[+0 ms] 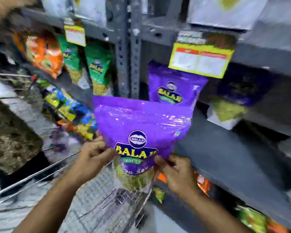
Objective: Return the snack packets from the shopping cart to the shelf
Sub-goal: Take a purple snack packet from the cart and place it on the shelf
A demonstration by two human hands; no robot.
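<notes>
Both hands hold a purple Balaji snack packet [139, 125] upright in front of the grey shelf [225, 158]. My left hand [94, 153] pinches its lower left edge and my right hand [176, 170] grips its lower right edge. The packet hangs above the wire shopping cart [97, 195], just short of the shelf board. A matching purple packet [173, 86] stands on the shelf behind it. More packets [69, 106] lie in the cart to the left, blurred.
Green packets [97, 69] and orange packets [44, 52] stand on the shelf section to the left of the upright post [128, 52]. A yellow price tag [200, 59] hangs over the purple packet. A dark packet [232, 91] stands at right. A person in camouflage clothing [8, 132] is at far left.
</notes>
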